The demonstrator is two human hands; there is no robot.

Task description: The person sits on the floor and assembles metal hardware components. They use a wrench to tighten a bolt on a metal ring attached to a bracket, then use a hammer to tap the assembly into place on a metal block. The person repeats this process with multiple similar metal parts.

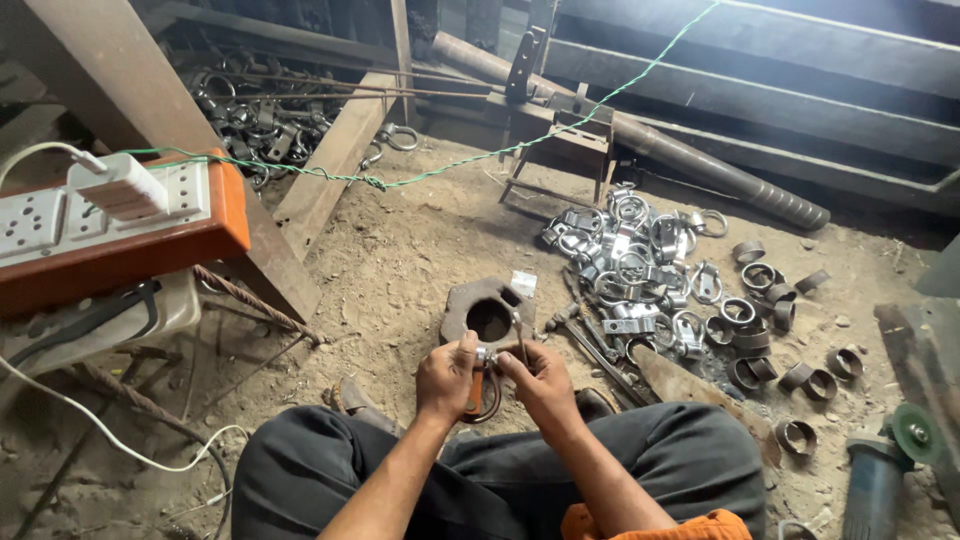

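While the person sits on the dirt floor (400, 260) with knees apart in dark trousers, both hands meet low in the middle of the view, just above the lap. The left hand (446, 378) has its grip pressed around a small metal clamp ring (487, 392), fingers curled on its left side with an orange-handled tool against the palm. The right hand (537, 378) pinches the same ring from the other side, thumb and fingertips closed on its top where a bolt sits. Just beyond the hands a rusty, thick metal block with a round hole (487, 312) lies on the floor, and a thin rod stands tilted beside the hole. To the right, a heap of shiny clamp rings (630, 262) is spread out, with darker plain rings (762, 310) scattered further right. An angle grinder with a green disc (893, 452) lies at the lower right edge. At the left, an orange power strip board (110, 225) carries a white charger plug.
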